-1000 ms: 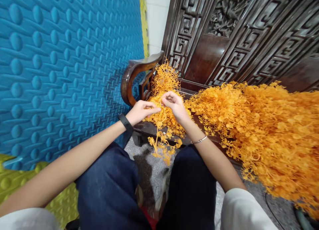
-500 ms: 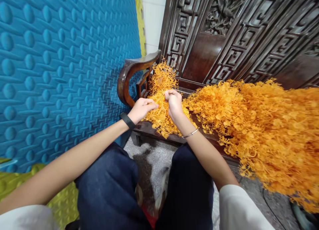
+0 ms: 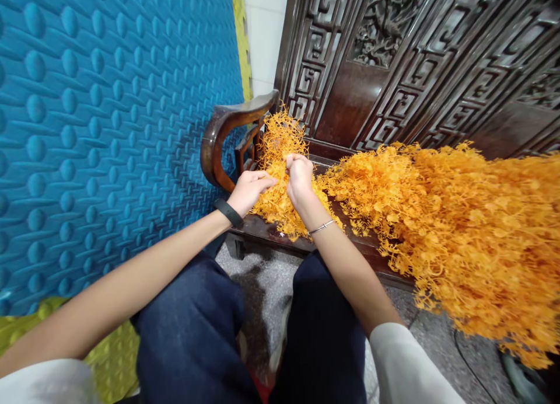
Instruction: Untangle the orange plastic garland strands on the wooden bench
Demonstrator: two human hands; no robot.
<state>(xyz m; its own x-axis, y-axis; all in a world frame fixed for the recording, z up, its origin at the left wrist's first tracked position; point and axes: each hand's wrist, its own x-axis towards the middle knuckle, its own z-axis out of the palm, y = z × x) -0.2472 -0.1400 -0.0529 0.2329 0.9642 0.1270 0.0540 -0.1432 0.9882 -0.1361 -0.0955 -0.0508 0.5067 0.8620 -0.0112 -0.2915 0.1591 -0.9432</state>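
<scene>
My left hand (image 3: 249, 191) and my right hand (image 3: 300, 176) meet over a small heap of orange plastic sprigs (image 3: 280, 159) at the left end of a dark carved wooden bench (image 3: 262, 232). The left hand's fingers are pinched on a strand of the orange sprigs. My right hand is closed in a fist around sprigs from the same heap. A black band sits on my left wrist and a thin silver bracelet on my right.
A much larger pile of orange sprigs (image 3: 459, 229) covers the bench to the right and hangs over its edge. A blue embossed foam mat (image 3: 109, 112) stands at the left, a yellow-green mat (image 3: 105, 357) below it. The bench armrest (image 3: 227, 129) curves just beyond my hands.
A strand that hung below the bench edge a second ago has been drawn up into the small heap. My right hand has closed from loose fingers into a fist.
</scene>
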